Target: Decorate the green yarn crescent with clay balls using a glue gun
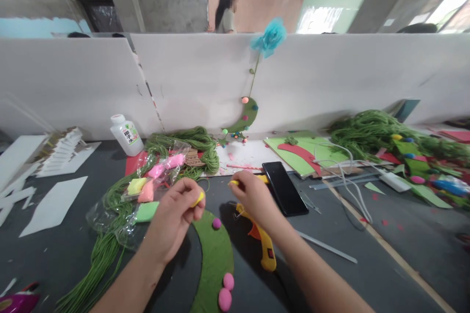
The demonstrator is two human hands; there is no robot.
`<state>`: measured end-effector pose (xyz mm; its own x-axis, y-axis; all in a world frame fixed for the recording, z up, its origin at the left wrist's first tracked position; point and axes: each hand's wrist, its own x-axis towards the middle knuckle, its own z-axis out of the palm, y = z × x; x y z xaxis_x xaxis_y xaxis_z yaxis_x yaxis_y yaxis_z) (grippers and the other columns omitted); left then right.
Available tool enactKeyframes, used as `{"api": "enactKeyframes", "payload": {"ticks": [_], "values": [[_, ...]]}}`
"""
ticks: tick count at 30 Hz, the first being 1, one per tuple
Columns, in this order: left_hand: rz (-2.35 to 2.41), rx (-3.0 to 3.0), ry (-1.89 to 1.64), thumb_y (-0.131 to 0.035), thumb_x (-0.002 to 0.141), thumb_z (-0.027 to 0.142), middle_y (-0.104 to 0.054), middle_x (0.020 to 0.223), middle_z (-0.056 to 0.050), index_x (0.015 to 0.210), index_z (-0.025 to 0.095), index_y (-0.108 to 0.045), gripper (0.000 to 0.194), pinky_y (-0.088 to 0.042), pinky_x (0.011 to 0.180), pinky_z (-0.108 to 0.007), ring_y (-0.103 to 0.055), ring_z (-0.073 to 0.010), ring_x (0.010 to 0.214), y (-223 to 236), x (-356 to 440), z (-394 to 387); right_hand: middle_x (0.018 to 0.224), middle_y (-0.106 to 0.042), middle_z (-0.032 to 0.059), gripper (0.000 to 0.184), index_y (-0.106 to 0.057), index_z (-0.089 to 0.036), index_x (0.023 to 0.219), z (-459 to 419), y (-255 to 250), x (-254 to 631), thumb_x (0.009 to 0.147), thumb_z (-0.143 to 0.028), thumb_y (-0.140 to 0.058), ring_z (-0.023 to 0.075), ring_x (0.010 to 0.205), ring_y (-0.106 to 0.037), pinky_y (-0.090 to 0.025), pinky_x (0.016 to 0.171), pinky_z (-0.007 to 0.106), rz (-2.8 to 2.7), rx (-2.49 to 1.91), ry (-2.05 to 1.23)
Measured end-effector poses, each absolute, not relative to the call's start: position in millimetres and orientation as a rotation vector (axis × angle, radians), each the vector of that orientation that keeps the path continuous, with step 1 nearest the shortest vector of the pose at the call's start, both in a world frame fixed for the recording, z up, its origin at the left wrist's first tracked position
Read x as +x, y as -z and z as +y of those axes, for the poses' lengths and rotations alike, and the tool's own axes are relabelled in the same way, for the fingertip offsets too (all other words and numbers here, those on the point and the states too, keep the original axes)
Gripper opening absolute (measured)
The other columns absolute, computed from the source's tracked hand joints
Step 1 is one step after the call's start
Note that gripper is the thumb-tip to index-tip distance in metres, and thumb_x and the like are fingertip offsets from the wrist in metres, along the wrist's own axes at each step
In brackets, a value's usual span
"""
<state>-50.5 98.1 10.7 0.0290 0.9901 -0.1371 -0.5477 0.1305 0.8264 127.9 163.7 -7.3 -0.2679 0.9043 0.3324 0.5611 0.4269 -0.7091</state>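
Three soft-looking balls, a purple ball (pixel 216 223) and two pink balls (pixel 224 299), already sit on the flat green curved shape (pixel 215 264), which lies on the dark grey table (pixel 345 225) and runs past the view's lower edge. Much of its visible face is bare and no yellow shows there, so the work looks partway along. The left hand (pixel 178 220) has its grip pinched around a small round yellow lump (pixel 199 199), above the shape's upper end; the right hand (pixel 253 198) pinches a small yellow piece (pixel 234 183). Between the hands is open room. Clear plastic packaging (pixel 127 232) crowds the left, a yellow-orange glue gun (pixel 267 249) the right; a white upright panel (pixel 194 78) bounds the far side.
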Motion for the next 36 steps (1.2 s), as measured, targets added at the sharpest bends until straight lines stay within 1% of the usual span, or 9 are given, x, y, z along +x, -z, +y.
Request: {"api": "enactKeyframes", "payload": {"ticks": [1,5,12,18,22,25,29,32,36], "values": [[0.853,0.653,-1.355,-0.065,0.08,0.017,-0.06,0.065,0.002,0.079,0.016,-0.064,0.002,-0.043,0.051,-0.012,-0.051,-0.0048,0.053,-13.2,-55.1,99.3,0.066,-0.053,-0.0002,0.011,-0.058,-0.018,0.067,169.6,6.9,133.8,0.074,-0.011,-0.054,0.015,0.061,-0.048,-0.039,0.061,0.027,-1.954,-1.255,-0.6],[0.904,0.455,-1.311,-0.056,0.079,0.004,-0.066,0.082,-0.008,0.091,0.008,-0.068,0.017,-0.049,0.057,-0.016,-0.058,-0.0082,0.064,-5.3,-66.7,112.2,0.085,-0.06,0.0025,0.016,-0.066,-0.018,0.082,173.5,9.8,136.8,0.074,-0.008,-0.056,0.0141,0.071,-0.057,-0.045,0.067,0.025,-2.052,-1.206,-0.668],[0.852,0.353,-1.212,-0.05,0.085,0.005,-0.059,0.066,-0.004,0.08,0.006,-0.067,0.017,-0.046,0.048,-0.015,-0.054,-0.0059,0.053,13.6,-54.9,118.1,0.082,-0.064,0.0074,0.025,-0.067,-0.013,0.088,155.4,46.0,107.2,0.074,-0.001,-0.05,0.0198,0.08,-0.06,-0.047,0.075,0.032,-2.26,-1.189,-0.609],[0.832,0.368,-1.255,-0.048,0.085,-0.002,-0.07,0.095,-0.014,0.087,0.006,-0.068,0.022,-0.053,0.085,-0.025,-0.066,-0.0169,0.094,6.9,-42.1,112.5,0.102,-0.064,0.011,0.021,-0.062,-0.014,0.1,146.9,10.2,112.9,0.083,-0.01,-0.05,0.0223,0.097,-0.057,-0.043,0.087,0.036,-2.182,-1.119,-0.503],[0.768,0.386,-1.233,-0.049,0.09,0.011,-0.071,0.089,-0.011,0.088,0.007,-0.069,0.02,-0.055,0.075,-0.023,-0.067,-0.0151,0.083,4.5,-32.1,105.7,0.095,-0.063,0.006,0.012,-0.063,-0.018,0.093,128.7,-14.5,108.4,0.082,-0.016,-0.059,0.0196,0.092,-0.055,-0.044,0.083,0.032,-2.161,-0.997,-0.498],[0.75,0.381,-1.23,-0.044,0.094,0.017,-0.07,0.082,-0.008,0.084,0.009,-0.068,0.027,-0.055,0.07,-0.023,-0.066,-0.0139,0.076,1.3,-27.2,98.5,0.09,-0.064,0.0054,0.018,-0.065,-0.017,0.093,118.7,-15.4,101.6,0.076,-0.018,-0.068,0.0213,0.086,-0.053,-0.043,0.079,0.037,-2.2,-1.0,-0.463],[0.676,0.325,-1.169,-0.034,0.097,0.027,-0.067,0.073,-0.006,0.084,0.011,-0.067,0.039,-0.056,0.067,-0.026,-0.066,-0.0151,0.072,-6.3,-27.7,94.1,0.09,-0.063,0.0058,0.009,-0.068,-0.016,0.086,115.8,-11.1,97.6,0.077,-0.016,-0.068,0.0206,0.088,-0.052,-0.042,0.079,0.036,-2.161,-0.989,-0.48],[0.671,0.241,-1.104,-0.029,0.098,0.033,-0.064,0.064,-0.006,0.08,0.01,-0.065,0.047,-0.056,0.062,-0.027,-0.066,-0.0162,0.067,-8.6,-31.3,96.8,0.097,-0.062,0.0058,0.012,-0.069,-0.018,0.089,115.1,-12.7,98.1,0.077,-0.015,-0.067,0.0202,0.093,-0.052,-0.043,0.083,0.036,-2.151,-0.924,-0.537],[0.742,0.221,-1.198,-0.035,0.097,0.025,-0.065,0.067,-0.001,0.079,0.014,-0.064,0.036,-0.053,0.064,-0.018,-0.064,-0.0093,0.065,-2.1,-31.6,100.6,0.101,-0.064,0.0055,0.015,-0.069,-0.02,0.094,112.0,-19.4,101.0,0.079,-0.021,-0.066,0.0223,0.099,-0.051,-0.037,0.098,0.044,-2.28,-0.823,-0.447]]}}
